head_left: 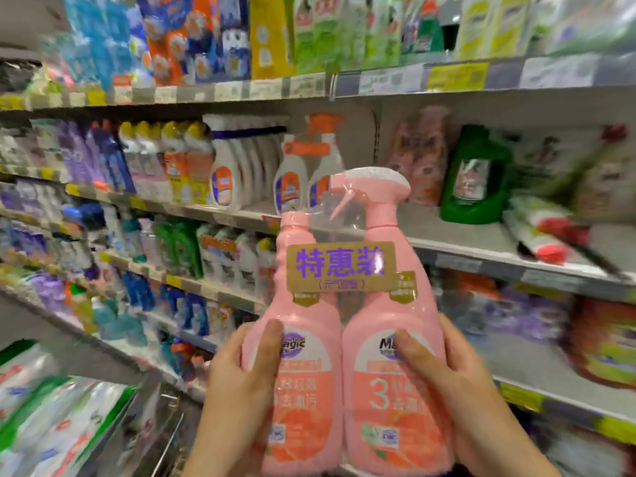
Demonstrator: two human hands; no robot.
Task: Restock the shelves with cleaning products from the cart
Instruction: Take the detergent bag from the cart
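Before shelves, both hands grip upright pink twin-bottle pack, gold label.

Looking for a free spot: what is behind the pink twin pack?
Behind the pink twin pack, held by the left hand and right hand, stand white spray bottles beside bare shelf. Whatever sits lower down is covered.

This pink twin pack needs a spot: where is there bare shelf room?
Bare shelf shows between the white spray bottles and the green bottle, in front of pink pouches. The shelf below is bare left of the red container. The left-hand shelves are packed tight.
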